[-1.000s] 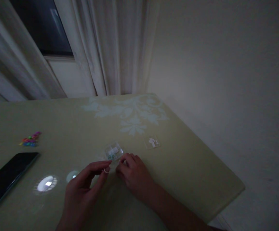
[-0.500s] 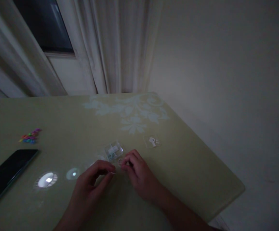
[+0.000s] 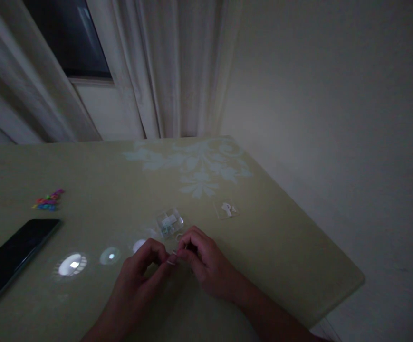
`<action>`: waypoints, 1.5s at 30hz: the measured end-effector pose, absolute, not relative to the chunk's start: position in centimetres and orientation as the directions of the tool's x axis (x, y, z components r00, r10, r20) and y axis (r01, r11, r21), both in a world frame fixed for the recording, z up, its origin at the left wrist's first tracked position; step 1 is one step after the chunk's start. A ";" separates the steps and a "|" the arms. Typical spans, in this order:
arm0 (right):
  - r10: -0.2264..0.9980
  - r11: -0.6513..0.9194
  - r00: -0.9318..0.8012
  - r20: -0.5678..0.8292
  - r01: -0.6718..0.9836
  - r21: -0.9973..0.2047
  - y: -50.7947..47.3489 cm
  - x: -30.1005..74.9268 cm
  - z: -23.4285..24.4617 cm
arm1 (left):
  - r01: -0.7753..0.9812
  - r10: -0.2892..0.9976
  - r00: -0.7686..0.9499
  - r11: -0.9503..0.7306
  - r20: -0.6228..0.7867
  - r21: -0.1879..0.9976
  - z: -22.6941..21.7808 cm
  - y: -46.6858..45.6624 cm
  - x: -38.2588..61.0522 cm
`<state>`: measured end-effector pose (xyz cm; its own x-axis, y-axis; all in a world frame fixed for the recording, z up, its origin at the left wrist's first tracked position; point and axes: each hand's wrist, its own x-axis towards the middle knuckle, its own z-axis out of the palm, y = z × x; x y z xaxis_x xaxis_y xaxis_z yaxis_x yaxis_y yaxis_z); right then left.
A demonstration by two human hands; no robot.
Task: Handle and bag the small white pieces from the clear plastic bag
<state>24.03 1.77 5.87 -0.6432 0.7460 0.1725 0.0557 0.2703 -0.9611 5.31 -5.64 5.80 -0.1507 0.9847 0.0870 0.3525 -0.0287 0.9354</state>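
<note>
My left hand (image 3: 140, 278) and my right hand (image 3: 206, 261) meet fingertip to fingertip just above the pale green table (image 3: 281, 247). Both are pinched on one tiny pale piece between them, too small and dim to name. A small clear plastic packet (image 3: 169, 223) with white and green bits lies just beyond my fingers. A second small clear packet (image 3: 226, 209) holding white pieces lies farther right.
A dark phone (image 3: 12, 259) lies flat at the left. A little heap of coloured bits (image 3: 47, 200) sits behind it. Lamp reflections shine on the tabletop near my left hand. Curtains and a dark window stand behind; the table's right edge falls away to the floor.
My hands have drawn together until the fingertips touch. They have slid slightly toward me, away from the clear packet.
</note>
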 end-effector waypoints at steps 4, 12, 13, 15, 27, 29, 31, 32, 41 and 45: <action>0.736 0.269 -0.652 0.182 0.035 -0.962 1.7 24.1 5.8 | 0.351 0.978 -0.166 -0.058 0.123 0.935 5.4 -5.7 5.4; 0.728 0.280 -0.655 0.200 0.017 -0.960 1.6 24.1 6.3 | 0.383 0.943 -0.064 -0.280 0.328 0.880 4.8 -5.6 4.4; 0.730 0.283 -0.653 0.199 0.024 -0.959 1.6 24.1 6.3 | 0.382 0.944 -0.069 -0.275 0.323 0.882 4.8 -5.7 4.3; 0.746 0.308 -0.635 0.201 0.061 -0.950 1.6 24.1 6.0 | 0.384 0.954 -0.093 -0.230 0.286 0.894 4.6 -5.9 4.2; 0.756 0.636 -0.614 0.230 0.603 -0.482 3.0 22.3 2.6 | 0.309 0.928 -0.247 -0.197 0.278 0.931 5.1 -5.9 5.1; 0.757 0.638 -0.615 0.223 0.618 -0.459 3.0 22.1 2.6 | 0.332 0.929 -0.243 -0.191 0.279 0.924 5.1 -5.9 5.1; 0.755 0.642 -0.623 0.206 0.636 -0.428 2.9 22.1 2.8 | 0.379 0.933 -0.216 -0.190 0.287 0.906 5.1 -5.8 5.0; 0.751 0.648 -0.631 0.196 0.644 -0.408 2.8 22.1 2.8 | 0.403 0.935 -0.195 -0.198 0.295 0.894 5.1 -5.8 4.9; 0.795 0.544 -0.569 0.212 0.512 -0.665 2.5 23.0 3.5 | 0.446 0.947 -0.163 -0.179 0.276 0.877 4.5 -5.7 4.4; 0.826 0.458 -0.521 0.216 0.396 -0.796 2.5 23.2 4.4 | 0.420 0.956 -0.159 -0.159 0.245 0.894 4.8 -5.7 4.5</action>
